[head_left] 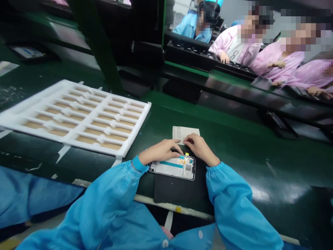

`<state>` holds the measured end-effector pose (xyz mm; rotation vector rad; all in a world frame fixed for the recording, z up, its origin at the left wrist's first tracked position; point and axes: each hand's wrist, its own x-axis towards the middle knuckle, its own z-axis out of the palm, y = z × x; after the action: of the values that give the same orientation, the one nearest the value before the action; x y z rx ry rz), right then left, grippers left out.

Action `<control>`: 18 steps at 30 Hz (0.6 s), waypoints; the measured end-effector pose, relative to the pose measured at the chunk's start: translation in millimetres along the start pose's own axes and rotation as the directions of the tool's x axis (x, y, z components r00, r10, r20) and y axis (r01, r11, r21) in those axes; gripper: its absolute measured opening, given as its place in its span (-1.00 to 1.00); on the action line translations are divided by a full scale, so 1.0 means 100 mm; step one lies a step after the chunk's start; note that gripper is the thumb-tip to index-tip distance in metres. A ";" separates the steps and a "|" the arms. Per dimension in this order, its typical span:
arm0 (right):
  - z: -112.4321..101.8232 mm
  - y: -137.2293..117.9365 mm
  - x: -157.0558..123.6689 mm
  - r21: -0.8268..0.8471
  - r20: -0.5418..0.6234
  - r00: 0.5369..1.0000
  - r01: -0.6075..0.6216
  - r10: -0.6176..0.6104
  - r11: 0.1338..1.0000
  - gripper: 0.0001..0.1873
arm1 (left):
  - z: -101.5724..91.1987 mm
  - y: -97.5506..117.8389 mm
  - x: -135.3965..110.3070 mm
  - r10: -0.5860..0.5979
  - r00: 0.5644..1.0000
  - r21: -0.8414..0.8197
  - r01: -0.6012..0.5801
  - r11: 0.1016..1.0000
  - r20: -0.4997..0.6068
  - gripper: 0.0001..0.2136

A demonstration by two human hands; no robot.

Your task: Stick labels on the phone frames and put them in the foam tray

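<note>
An opened phone frame (173,167) lies on a dark mat (179,189) at the near edge of the green bench. Just beyond it rests a pale sheet of small stickers (185,132). My left hand (161,151) sits over the frame's far edge, fingers curled and pinched toward the sheet. My right hand (199,147) is also curled, its fingertips pressing on the sheet's near edge. What the fingertips pinch is too small to make out. Both arms wear blue sleeves.
A white foam tray (75,116) with rows of slots holding tan parts lies at the left. Across a dark conveyor (234,90), several people in pink and blue coats work. A green post (96,41) rises behind the tray.
</note>
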<state>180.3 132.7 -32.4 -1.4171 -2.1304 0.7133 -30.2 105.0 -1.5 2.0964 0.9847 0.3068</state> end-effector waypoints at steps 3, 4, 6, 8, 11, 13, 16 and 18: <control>0.02 0.01 -0.03 -0.015 -0.013 1.000 -0.001 0.001 1.000 -0.86 | -0.03 0.04 0.03 -0.024 0.999 -0.022 0.024 0.999 0.038 -0.80; 0.03 0.01 -0.04 -0.010 -0.025 1.000 0.000 0.000 1.000 -0.87 | -0.03 0.05 0.04 -0.026 0.999 -0.023 0.027 0.999 0.039 -0.80; 0.04 0.01 -0.06 0.018 -0.052 0.999 0.007 -0.006 1.000 -0.89 | -0.02 0.05 0.04 -0.030 0.999 -0.019 0.030 0.999 0.040 -0.80; 0.04 0.00 -0.08 0.072 -0.097 0.995 0.017 -0.010 0.997 -0.92 | 0.00 0.05 0.03 -0.040 0.998 -0.007 0.040 0.999 0.041 -0.80; 0.01 -0.06 -0.15 0.172 -0.244 0.970 0.027 0.017 0.985 -0.86 | 0.00 0.04 0.01 -0.059 0.998 0.014 0.058 0.998 0.035 -0.79; -0.03 -0.12 -0.20 0.239 -0.354 0.933 0.024 0.064 0.971 -0.82 | 0.00 0.05 -0.02 -0.061 0.998 0.018 0.060 0.998 0.030 -0.80; -0.12 -0.27 -0.32 0.336 -0.429 0.892 0.015 0.139 0.942 -0.81 | 0.03 0.09 -0.10 -0.042 0.999 0.044 0.043 0.998 -0.030 -0.80; -0.19 -0.41 -0.44 0.432 -0.449 0.872 0.022 0.193 0.902 -0.80 | 0.09 0.15 -0.19 -0.010 0.990 0.139 0.029 0.990 -0.141 -0.78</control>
<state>180.0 81.3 3.6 -1.2853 -1.4244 0.7114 -30.1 79.9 5.5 2.2153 1.1383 0.3889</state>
